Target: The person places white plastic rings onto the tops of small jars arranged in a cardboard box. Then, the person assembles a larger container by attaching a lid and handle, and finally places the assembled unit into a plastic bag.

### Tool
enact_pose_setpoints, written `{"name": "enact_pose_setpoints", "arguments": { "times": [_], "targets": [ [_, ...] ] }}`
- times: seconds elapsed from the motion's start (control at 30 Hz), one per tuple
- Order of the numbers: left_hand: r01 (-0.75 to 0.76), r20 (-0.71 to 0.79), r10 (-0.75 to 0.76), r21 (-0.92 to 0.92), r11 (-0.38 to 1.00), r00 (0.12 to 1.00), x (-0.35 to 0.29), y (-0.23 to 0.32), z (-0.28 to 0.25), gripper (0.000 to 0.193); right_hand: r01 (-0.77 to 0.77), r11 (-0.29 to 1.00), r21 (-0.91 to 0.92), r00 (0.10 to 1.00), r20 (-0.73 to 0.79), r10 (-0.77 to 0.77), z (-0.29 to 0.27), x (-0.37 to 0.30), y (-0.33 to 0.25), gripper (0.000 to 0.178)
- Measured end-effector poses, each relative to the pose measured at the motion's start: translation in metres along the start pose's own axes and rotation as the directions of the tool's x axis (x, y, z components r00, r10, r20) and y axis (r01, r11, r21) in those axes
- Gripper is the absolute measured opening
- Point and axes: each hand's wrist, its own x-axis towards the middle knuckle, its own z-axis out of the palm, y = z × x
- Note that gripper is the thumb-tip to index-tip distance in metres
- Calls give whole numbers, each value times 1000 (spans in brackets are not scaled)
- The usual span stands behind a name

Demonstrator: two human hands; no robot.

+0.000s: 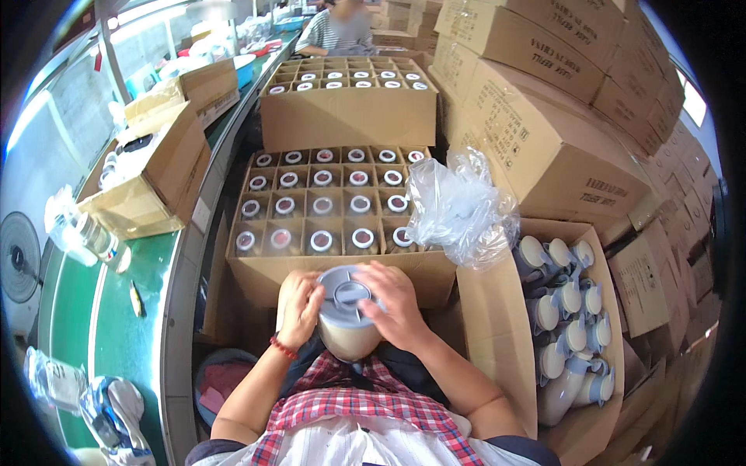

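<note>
A round pale jar [347, 342] with a grey-blue lid [343, 278] stands in front of my lap, below the near edge of a divided carton. My left hand [298, 304] is closed round the jar's left side, its fingertips up at the lid. Against the lid's right side rests my right hand [395, 304], fingers curved over the rim. The lid has a raised ring and bar in its middle. My palms hide parts of the jar's sides.
Ahead, a divided carton [342, 269] holds bottles with white-rimmed caps, another behind it. On my right, an open carton [497, 334] holds pale-lidded jugs; a clear plastic bag [458, 210] lies nearby. A green bench [116, 326] runs along the left. Tall stacked cartons [544, 132] stand right; a person [338, 31] is far ahead.
</note>
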Motion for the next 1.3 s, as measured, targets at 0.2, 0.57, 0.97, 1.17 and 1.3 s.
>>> {"name": "enact_pose_setpoints", "arguments": {
  "times": [0.2, 0.57, 0.97, 1.17, 1.3],
  "targets": [
    [263, 36, -288, -528, 808, 957, 15, -24, 16, 33, -90, 993, 80, 974, 213, 71, 11, 32, 9, 26],
    [410, -11, -477, -493, 767, 879, 32, 42, 20, 31, -302, 781, 546, 950, 236, 203, 5, 46, 30, 41],
    [351, 339, -182, -551, 757, 923, 48, -22, 5, 60, -488, 516, 704, 866, 463, 187, 25, 65, 65, 52],
    [-72, 265, 10, 224, 972, 964, 66, 32, -15, 77, -463, 201, 864, 882, 472, 1, 106, 97, 142, 52],
    [-312, 548, 61, 377, 872, 834, 100, 83, 11, 82, -708, 143, 691, 703, 709, 58, 153, 103, 179, 49]
  ]
}}
